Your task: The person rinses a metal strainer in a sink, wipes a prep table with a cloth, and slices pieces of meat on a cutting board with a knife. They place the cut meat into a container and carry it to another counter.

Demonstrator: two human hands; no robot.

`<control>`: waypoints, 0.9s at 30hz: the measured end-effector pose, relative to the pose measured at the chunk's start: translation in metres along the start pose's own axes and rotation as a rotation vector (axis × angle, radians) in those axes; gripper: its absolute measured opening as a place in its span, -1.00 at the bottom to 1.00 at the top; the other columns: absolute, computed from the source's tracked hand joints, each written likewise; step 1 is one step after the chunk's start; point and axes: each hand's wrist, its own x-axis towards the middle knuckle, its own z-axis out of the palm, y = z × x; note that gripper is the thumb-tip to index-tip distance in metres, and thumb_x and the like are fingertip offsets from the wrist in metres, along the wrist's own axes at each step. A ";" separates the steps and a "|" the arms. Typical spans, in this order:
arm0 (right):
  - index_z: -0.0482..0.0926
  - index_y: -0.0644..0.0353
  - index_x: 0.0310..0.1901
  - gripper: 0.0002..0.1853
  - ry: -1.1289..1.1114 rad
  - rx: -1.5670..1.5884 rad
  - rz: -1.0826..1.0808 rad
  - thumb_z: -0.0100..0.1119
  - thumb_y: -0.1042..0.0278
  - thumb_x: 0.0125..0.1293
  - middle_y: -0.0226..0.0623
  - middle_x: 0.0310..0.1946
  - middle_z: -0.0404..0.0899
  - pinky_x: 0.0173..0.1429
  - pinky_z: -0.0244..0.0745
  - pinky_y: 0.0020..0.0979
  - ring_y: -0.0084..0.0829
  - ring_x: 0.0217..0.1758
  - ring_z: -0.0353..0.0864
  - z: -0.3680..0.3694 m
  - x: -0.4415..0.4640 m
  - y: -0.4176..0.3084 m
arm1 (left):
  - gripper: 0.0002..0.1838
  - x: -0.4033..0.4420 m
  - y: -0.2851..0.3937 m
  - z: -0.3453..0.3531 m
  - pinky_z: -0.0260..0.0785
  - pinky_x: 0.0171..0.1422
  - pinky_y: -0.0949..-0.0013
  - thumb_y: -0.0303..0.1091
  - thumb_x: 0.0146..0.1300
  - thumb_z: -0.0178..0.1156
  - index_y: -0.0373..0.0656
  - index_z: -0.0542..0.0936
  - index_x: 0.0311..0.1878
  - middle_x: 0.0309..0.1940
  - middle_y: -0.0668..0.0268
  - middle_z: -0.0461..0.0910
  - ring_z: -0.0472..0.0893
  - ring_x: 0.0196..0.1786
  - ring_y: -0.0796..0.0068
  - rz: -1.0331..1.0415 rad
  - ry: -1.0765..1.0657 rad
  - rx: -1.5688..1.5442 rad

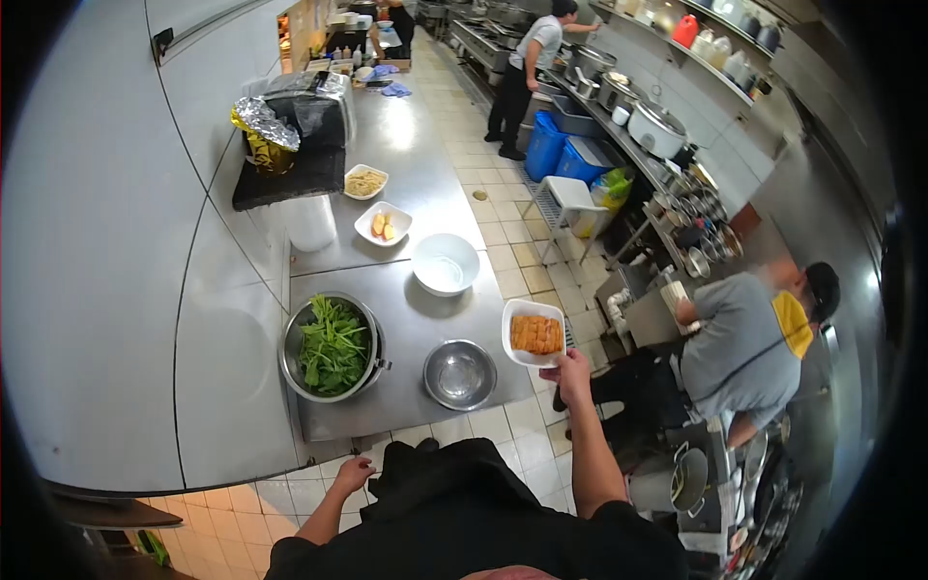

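Note:
My right hand [572, 375] grips the near edge of a square white bowl [519, 357] with sliced orange-brown food [536, 334] in it, held beyond the counter's right edge. My left hand [355, 474] hangs low by the counter's front edge, fingers curled; whether anything is in them is too small to tell. On the steel counter [406, 319] stand a metal bowl of leafy greens [333, 346], a shiny metal bowl [460, 375] and a round white bowl [446, 265]. Farther back are a small white dish with yellowish pieces [383, 225] and one with pale shreds [365, 182].
A person in a grey shirt [739, 333] bends over the right-hand work area. Another person [541, 48] stands at the far right counter. A white stool [568, 193] and blue bins [546, 145] stand across the tiled aisle. A dark shelf [290, 179] juts over the counter's left side.

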 end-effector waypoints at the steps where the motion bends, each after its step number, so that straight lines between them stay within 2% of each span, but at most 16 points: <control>1: 0.42 0.46 -0.05 -0.69 -0.012 -0.004 0.002 -0.04 0.59 0.14 -0.05 -0.27 0.58 -0.34 0.71 -0.22 -0.20 -0.46 0.67 0.009 0.024 -0.008 | -0.51 -0.001 -0.001 0.000 0.47 0.13 0.21 -0.08 0.13 0.29 -0.23 0.64 0.03 -0.09 0.03 0.66 0.65 -0.01 0.11 -0.015 0.030 -0.025; 5: 0.38 0.46 -0.08 -0.73 -0.077 0.016 0.002 -0.06 0.60 0.15 -0.01 -0.29 0.58 -0.35 0.72 -0.21 -0.18 -0.47 0.67 0.054 0.128 -0.032 | -0.50 -0.028 -0.023 0.010 0.46 0.15 0.22 -0.11 0.09 0.31 -0.26 0.64 0.02 -0.09 0.03 0.67 0.64 0.01 0.09 -0.177 0.177 -0.105; 7: 0.36 0.47 -0.11 -0.75 -0.090 0.018 -0.012 -0.08 0.62 0.15 0.01 -0.32 0.58 -0.37 0.72 -0.21 -0.16 -0.48 0.67 0.082 0.179 -0.042 | -0.58 -0.050 -0.041 0.026 0.47 0.14 0.17 -0.12 0.12 0.28 -0.26 0.67 -0.07 -0.12 0.06 0.68 0.64 -0.01 0.08 -0.325 0.260 -0.138; 9: 0.35 0.48 -0.13 -0.76 -0.106 0.014 -0.010 -0.09 0.63 0.14 0.02 -0.36 0.58 -0.39 0.72 -0.22 -0.15 -0.50 0.67 0.119 0.230 -0.047 | -0.71 -0.079 -0.067 0.042 0.47 0.10 0.13 -0.16 0.16 0.22 -0.16 0.69 -0.18 -0.17 0.10 0.69 0.64 -0.03 0.10 -0.051 0.227 0.280; 11: 0.35 0.49 -0.14 -0.78 -0.114 -0.006 0.008 -0.11 0.64 0.14 0.02 -0.40 0.57 -0.43 0.72 -0.22 -0.14 -0.52 0.67 0.152 0.277 -0.049 | -0.81 -0.102 -0.086 0.065 0.47 0.06 0.09 -0.21 0.20 0.15 -0.04 0.68 -0.29 -0.20 0.13 0.69 0.64 -0.05 0.09 -0.055 0.151 0.542; 13: 0.34 0.49 -0.17 -0.80 -0.124 -0.007 0.004 -0.12 0.65 0.14 0.06 -0.41 0.58 -0.50 0.70 -0.25 -0.12 -0.52 0.69 0.188 0.309 -0.052 | -0.83 -0.127 -0.113 0.105 0.49 0.03 0.11 -0.24 0.20 0.13 -0.03 0.67 -0.27 -0.22 0.14 0.69 0.65 -0.06 0.09 0.091 0.303 0.566; 15: 0.34 0.49 -0.17 -0.80 -0.133 -0.042 0.028 -0.12 0.66 0.14 0.07 -0.41 0.58 -0.52 0.69 -0.26 -0.12 -0.50 0.69 0.221 0.339 -0.047 | -0.79 -0.142 -0.103 0.125 0.50 0.01 0.13 -0.28 0.22 0.15 -0.10 0.67 -0.15 -0.17 0.14 0.69 0.65 -0.08 0.05 -0.282 0.086 0.310; 16: 0.35 0.51 -0.17 -0.80 -0.176 -0.049 0.024 -0.12 0.65 0.16 0.09 -0.40 0.59 -0.54 0.68 -0.27 -0.11 -0.50 0.70 0.235 0.359 -0.037 | -0.78 -0.151 -0.096 0.131 0.51 0.00 0.14 -0.28 0.22 0.15 -0.11 0.66 -0.14 -0.17 0.15 0.69 0.65 -0.08 0.06 -0.523 0.095 0.075; 18: 0.37 0.53 -0.15 -0.79 -0.153 -0.080 0.039 -0.11 0.64 0.18 0.07 -0.41 0.59 -0.53 0.67 -0.28 -0.13 -0.50 0.69 0.261 0.379 -0.027 | -0.77 -0.159 -0.080 0.138 0.51 -0.01 0.16 -0.29 0.22 0.16 -0.13 0.66 -0.12 -0.17 0.15 0.69 0.66 -0.09 0.09 -0.783 0.166 -0.227; 25: 0.41 0.55 -0.09 -0.76 -0.248 -0.095 0.131 -0.07 0.60 0.23 0.04 -0.38 0.61 -0.45 0.66 -0.27 -0.18 -0.48 0.68 0.316 0.422 0.003 | -0.72 -0.179 -0.053 0.163 0.52 -0.05 0.25 -0.31 0.23 0.18 -0.21 0.64 -0.04 -0.18 0.16 0.70 0.67 -0.13 0.16 -1.090 0.273 -0.644; 26: 0.42 0.55 -0.07 -0.74 -0.341 -0.099 0.107 -0.02 0.54 0.27 0.06 -0.36 0.60 -0.43 0.67 -0.26 -0.17 -0.44 0.69 0.318 0.430 0.008 | -0.71 -0.179 -0.053 0.167 0.52 -0.05 0.26 -0.31 0.23 0.19 -0.22 0.64 -0.03 -0.18 0.16 0.70 0.68 -0.14 0.17 -1.065 0.278 -0.621; 27: 0.45 0.54 -0.06 -0.71 -0.356 -0.152 0.080 0.05 0.48 0.26 0.05 -0.33 0.60 -0.43 0.67 -0.29 -0.18 -0.38 0.71 0.322 0.430 0.002 | -0.70 -0.178 -0.046 0.165 0.52 -0.06 0.30 -0.32 0.24 0.19 -0.25 0.63 -0.01 -0.19 0.17 0.70 0.67 -0.16 0.22 -0.900 0.294 -0.417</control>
